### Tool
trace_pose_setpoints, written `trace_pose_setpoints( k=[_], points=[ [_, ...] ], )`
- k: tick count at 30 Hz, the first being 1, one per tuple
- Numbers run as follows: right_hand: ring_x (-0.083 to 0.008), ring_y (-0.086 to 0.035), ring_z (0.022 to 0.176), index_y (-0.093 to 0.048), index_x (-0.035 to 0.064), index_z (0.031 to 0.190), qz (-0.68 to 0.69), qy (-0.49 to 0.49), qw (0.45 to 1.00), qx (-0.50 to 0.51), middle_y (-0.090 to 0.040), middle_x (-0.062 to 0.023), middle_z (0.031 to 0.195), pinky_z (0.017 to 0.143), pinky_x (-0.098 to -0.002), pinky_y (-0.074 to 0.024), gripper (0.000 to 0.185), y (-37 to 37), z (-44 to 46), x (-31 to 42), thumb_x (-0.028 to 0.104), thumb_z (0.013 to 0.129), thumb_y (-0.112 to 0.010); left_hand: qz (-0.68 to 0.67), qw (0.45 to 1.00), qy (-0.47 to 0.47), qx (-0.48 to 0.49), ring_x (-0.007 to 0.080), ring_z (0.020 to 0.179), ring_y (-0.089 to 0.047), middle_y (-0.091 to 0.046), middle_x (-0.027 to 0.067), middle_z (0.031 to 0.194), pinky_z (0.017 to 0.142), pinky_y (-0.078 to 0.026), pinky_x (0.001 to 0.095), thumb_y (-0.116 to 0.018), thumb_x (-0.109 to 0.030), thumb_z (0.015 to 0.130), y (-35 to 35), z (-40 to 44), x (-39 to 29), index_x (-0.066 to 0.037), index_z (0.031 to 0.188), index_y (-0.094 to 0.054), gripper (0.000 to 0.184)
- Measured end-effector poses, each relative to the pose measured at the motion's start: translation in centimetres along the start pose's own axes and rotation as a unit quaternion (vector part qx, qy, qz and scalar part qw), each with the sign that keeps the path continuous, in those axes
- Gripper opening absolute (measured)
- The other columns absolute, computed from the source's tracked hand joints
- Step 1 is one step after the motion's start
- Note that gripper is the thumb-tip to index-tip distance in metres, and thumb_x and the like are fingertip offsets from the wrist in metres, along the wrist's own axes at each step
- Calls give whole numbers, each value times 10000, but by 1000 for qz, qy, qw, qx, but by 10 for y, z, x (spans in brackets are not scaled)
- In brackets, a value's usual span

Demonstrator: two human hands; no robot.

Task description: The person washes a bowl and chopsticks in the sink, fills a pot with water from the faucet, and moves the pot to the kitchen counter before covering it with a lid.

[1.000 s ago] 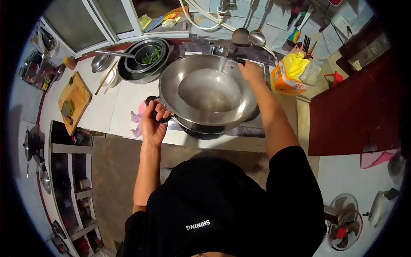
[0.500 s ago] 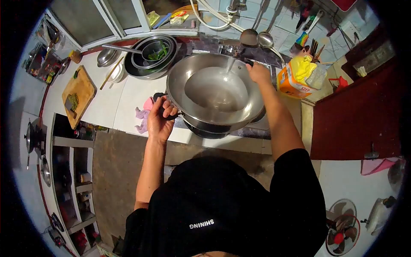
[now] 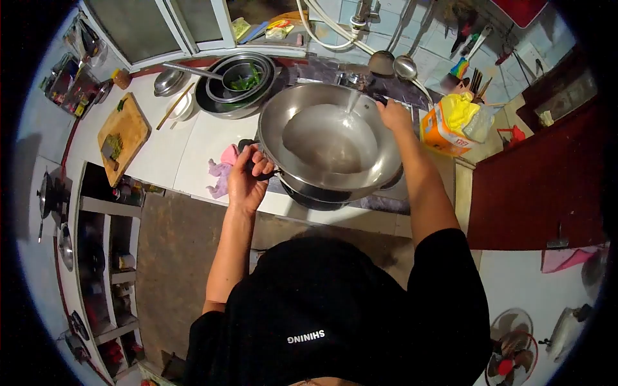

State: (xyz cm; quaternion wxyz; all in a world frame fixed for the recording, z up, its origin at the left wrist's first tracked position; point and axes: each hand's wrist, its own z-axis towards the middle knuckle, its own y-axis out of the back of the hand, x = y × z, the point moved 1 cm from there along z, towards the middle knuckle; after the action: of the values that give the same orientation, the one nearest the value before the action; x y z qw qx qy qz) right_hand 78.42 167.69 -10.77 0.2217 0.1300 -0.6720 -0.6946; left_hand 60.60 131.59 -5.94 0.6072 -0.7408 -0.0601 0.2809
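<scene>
A large steel wok [image 3: 331,180] with water in it stands tilted over the dark stove at the counter's front. My left hand [image 3: 253,172] is closed around its black left handle. On the far right, my right hand [image 3: 394,117] grips the other black handle, mostly hidden by the fingers. A stream of water falls into the wok near its back rim, below the faucet [image 3: 358,19]. Pink and purple cloths [image 3: 221,177] lie just left of my left hand.
Nested bowls [image 3: 228,110] with green vegetables stand behind left. Farther left are a white bowl [image 3: 181,107] and a cutting board [image 3: 133,128] with a cleaver. An orange package [image 3: 441,130] stands to the right; ladles [image 3: 405,67] hang behind.
The view has shifted, so the wok and counter appear farther right. Both hands keep their hold on the handles. The falling water shows more clearly now.
</scene>
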Motion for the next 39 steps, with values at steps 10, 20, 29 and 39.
trace_pose_setpoints(
  k=[10, 20, 29, 39],
  points=[
    [-382, -561, 928, -502, -35, 1070, -8, -15, 1000, 8, -576, -245, 991, 796, -446, -446, 562, 1, -2, 1, 469, 877, -344, -9, 1000, 11, 4, 92, 510, -355, -436, 19, 669, 552, -334, 246, -462, -164, 896, 1, 0, 0, -9, 912, -469, 155],
    [-377, -562, 929, -498, -43, 1078, -4, -7, 1000, -2, -573, -251, 995, 803, -436, -445, 565, -2, -1, -1, 462, 879, -343, 1, 1000, 9, 4, 97, 510, -353, -438, 23, 673, 551, -337, 251, -457, -163, 899, 0, -2, -1, -13, 914, -473, 152],
    [-397, -556, 929, -488, -40, 1079, -5, 2, 1000, -4, -554, -263, 1025, 803, -447, -445, 565, 0, -2, -2, 467, 880, -341, 9, 1000, 0, 0, 97, 501, -353, -429, 22, 659, 546, -339, 255, -450, -167, 903, -1, -5, 0, -8, 919, -465, 160],
    [-396, -548, 952, -487, -32, 1082, -16, -9, 1000, 7, -544, -260, 1049, 807, -453, -442, 558, 5, -4, 0, 467, 881, -339, 3, 1000, 4, -6, 95, 498, -347, -418, 18, 664, 541, -337, 251, -441, -171, 905, 2, -7, 0, -13, 906, -459, 159]
  ],
)
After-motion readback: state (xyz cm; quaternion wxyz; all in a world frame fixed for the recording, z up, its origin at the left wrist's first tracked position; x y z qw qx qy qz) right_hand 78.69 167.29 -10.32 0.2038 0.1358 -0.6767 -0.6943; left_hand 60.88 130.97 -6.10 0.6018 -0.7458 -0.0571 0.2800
